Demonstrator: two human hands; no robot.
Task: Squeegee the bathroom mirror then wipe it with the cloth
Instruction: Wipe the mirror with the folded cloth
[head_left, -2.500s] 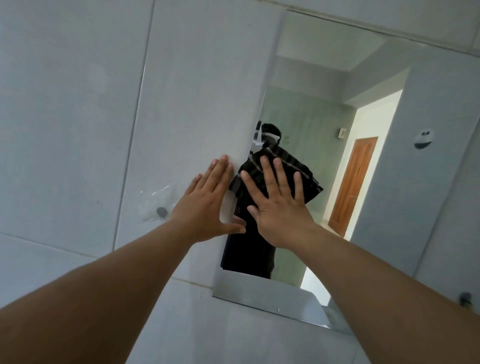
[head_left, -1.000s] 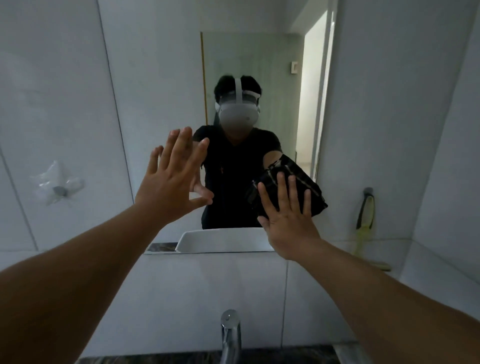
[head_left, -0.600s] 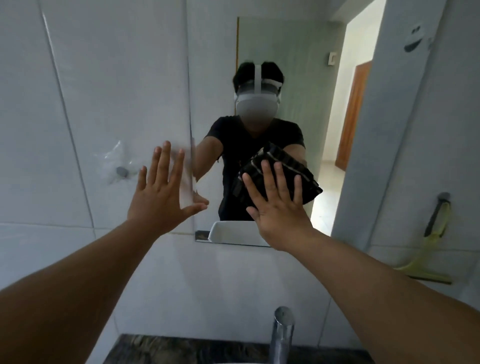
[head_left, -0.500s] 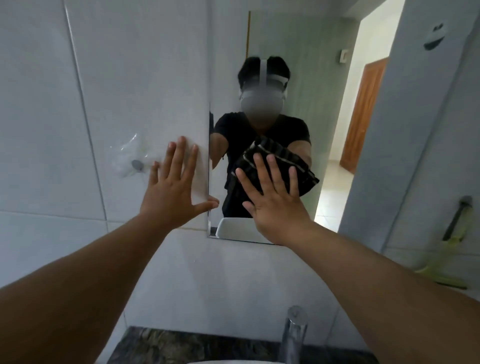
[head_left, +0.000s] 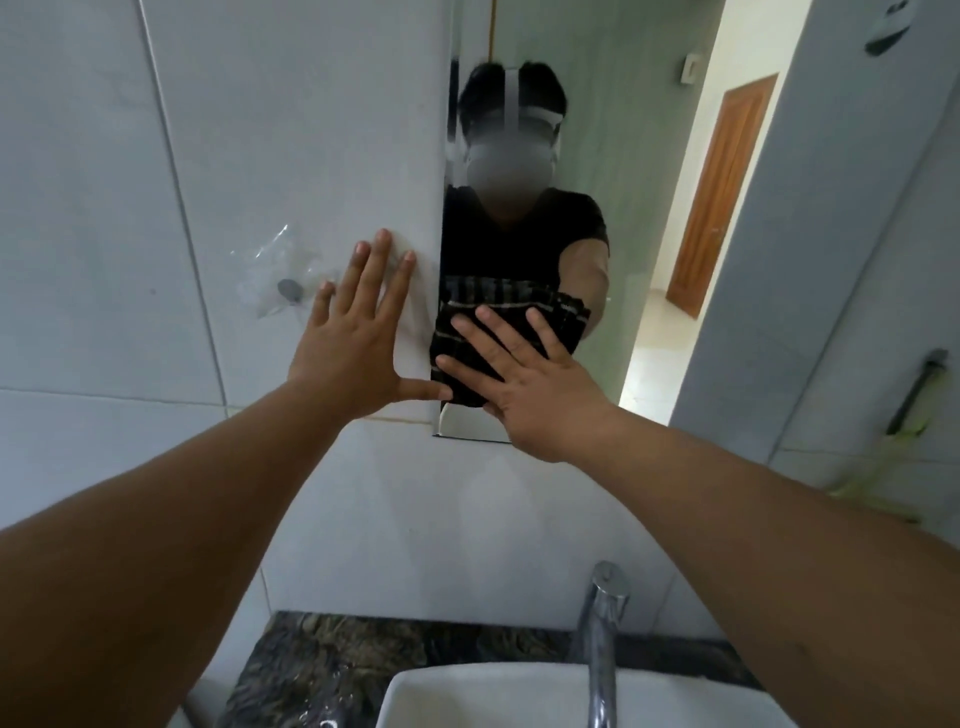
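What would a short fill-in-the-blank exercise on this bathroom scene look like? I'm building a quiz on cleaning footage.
1. The right hand presses a dark striped cloth flat against the ____.
2. The left hand rests open on the white ____ wall beside the glass.
3. The yellow-green squeegee leans at the far ____ of the view.
4. The chrome tap stands over a white ____.

Missing words: mirror; tiled; right; basin

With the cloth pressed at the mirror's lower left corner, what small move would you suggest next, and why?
Probably slide the right hand, flat on the dark cloth, rightward along the bottom of the mirror. The cloth sits at the lower left corner, so the glass to its right remains to be covered. The left hand is braced open on the wall tile.
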